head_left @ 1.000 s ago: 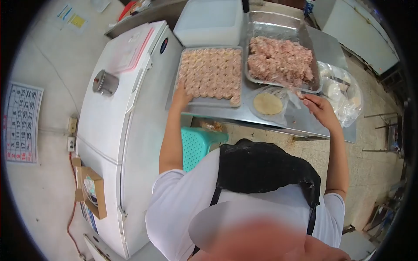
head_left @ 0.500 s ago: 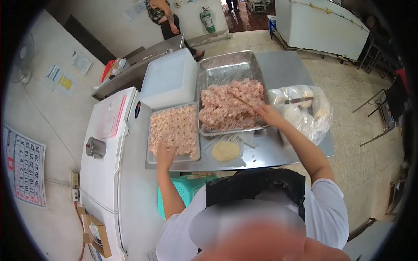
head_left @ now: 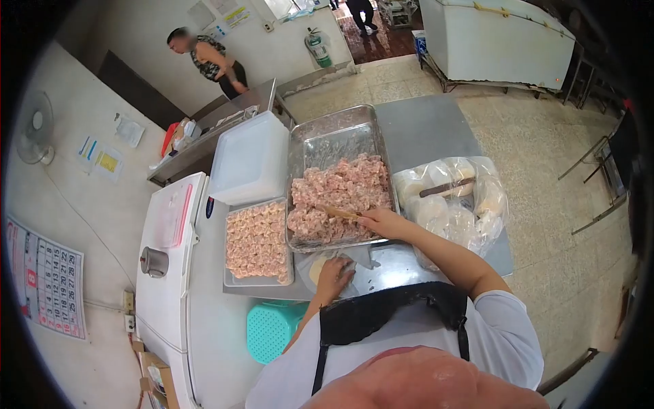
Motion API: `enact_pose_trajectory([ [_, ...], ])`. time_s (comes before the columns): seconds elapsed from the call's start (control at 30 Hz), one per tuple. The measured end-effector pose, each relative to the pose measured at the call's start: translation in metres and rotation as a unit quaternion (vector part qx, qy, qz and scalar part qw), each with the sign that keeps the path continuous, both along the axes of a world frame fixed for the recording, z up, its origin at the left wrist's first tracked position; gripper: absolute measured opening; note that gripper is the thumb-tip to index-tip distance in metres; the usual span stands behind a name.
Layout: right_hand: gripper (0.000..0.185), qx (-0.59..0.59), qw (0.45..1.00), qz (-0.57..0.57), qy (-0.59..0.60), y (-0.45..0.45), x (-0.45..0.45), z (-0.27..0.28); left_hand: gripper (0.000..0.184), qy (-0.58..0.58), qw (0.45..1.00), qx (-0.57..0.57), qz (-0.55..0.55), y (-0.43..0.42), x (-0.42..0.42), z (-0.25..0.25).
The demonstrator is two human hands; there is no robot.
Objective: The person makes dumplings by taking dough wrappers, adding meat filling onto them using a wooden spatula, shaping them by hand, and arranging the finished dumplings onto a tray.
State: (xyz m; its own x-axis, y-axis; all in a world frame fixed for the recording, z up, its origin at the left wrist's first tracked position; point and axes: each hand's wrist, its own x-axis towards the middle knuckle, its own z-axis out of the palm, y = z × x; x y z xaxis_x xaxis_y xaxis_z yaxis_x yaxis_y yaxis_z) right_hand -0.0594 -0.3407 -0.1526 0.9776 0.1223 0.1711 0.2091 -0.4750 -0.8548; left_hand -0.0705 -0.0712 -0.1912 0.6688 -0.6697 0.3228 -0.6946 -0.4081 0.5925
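Note:
My right hand [head_left: 383,223] is closed around a flat wooden stick [head_left: 343,214], its far end in the raw minced meat [head_left: 344,180]. That meat fills the near part of a deep metal pan [head_left: 334,140]. At the table's near edge, my left hand [head_left: 333,276] lies over round pale dough wrappers [head_left: 315,268], with fingers bent and somewhat apart. They rest on a sheet of clear plastic. Left of the pan, a shallow tray [head_left: 235,281] carries rows of small meat-filled pieces [head_left: 257,240].
A clear bag [head_left: 453,198] of round pale items stands at the right, a dark stick across it. White lidded tubs [head_left: 250,158] sit behind the tray. A white freezer [head_left: 170,238] is at the left, a teal basket [head_left: 269,332] below. Another person [head_left: 211,61] stands far back.
My left hand has moved from the tray of filled pieces to the wrappers. My right hand has brought the stick nearer, low in the meat. The view has shifted, showing more of the other person.

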Motion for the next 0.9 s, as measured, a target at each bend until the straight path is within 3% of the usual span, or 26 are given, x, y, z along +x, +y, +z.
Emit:
enact_pose_trajectory([
  [0.03,0.038,0.007,1.000,0.008,-0.001,0.000,0.001,-0.005,0.033,0.001,1.000,0.003,-0.003,0.007,0.003,-0.001],
  [0.1,0.038,0.011,1.000,0.014,-0.002,-0.002,0.001,0.000,0.032,0.177,0.983,0.036,0.040,0.020,0.011,0.009],
  [0.23,0.037,0.035,0.997,0.033,0.066,-0.004,-0.002,0.013,0.032,0.050,0.987,0.136,0.069,0.036,0.003,0.044],
  [0.33,0.037,0.042,0.997,0.038,0.057,-0.003,-0.001,0.004,0.034,-0.004,0.986,0.136,0.099,0.040,-0.001,0.032],
  [0.37,0.037,0.042,0.998,0.034,0.021,-0.003,0.000,0.001,0.030,0.035,0.973,0.155,0.169,0.043,0.002,0.005],
  [0.4,0.037,0.042,0.998,0.037,0.030,-0.004,0.001,-0.001,0.030,0.044,0.972,0.155,0.170,0.049,0.004,-0.006],
  [0.47,0.036,0.029,0.999,0.037,0.013,-0.005,0.002,-0.004,0.022,0.011,0.994,0.026,0.109,0.066,0.017,-0.013],
  [0.53,0.035,0.025,0.999,0.036,0.025,-0.005,0.001,-0.001,0.020,0.121,0.983,0.083,0.110,0.073,0.025,-0.002],
  [0.6,0.033,0.007,0.998,0.060,0.016,-0.007,0.000,0.007,0.023,0.106,0.990,0.011,0.090,0.073,0.024,0.002],
  [0.67,0.029,-0.010,1.000,0.017,0.007,-0.007,-0.007,0.020,0.024,0.149,0.981,0.077,0.101,0.070,0.025,0.024],
  [0.7,0.027,-0.083,0.996,0.020,0.000,-0.013,-0.011,0.029,0.024,0.160,0.978,0.076,0.110,0.067,0.023,0.030],
  [0.77,0.025,-0.269,0.962,0.026,0.033,-0.026,-0.021,0.068,0.024,-0.011,0.995,-0.032,0.099,0.058,0.019,0.042],
  [0.8,0.024,-0.376,0.923,0.029,0.075,-0.031,-0.025,0.092,0.024,-0.003,0.994,-0.034,0.104,0.058,0.017,0.047],
  [0.83,0.024,-0.432,0.898,0.023,0.077,-0.036,-0.028,0.110,0.022,0.083,0.988,-0.057,0.118,0.059,0.018,0.052],
  [0.87,0.026,-0.487,0.870,0.016,0.079,-0.038,-0.028,0.121,0.021,0.167,0.974,-0.080,0.130,0.060,0.020,0.055],
  [0.9,0.026,-0.491,0.867,0.020,0.083,-0.034,-0.026,0.125,0.021,0.173,0.973,-0.084,0.131,0.062,0.022,0.055],
])
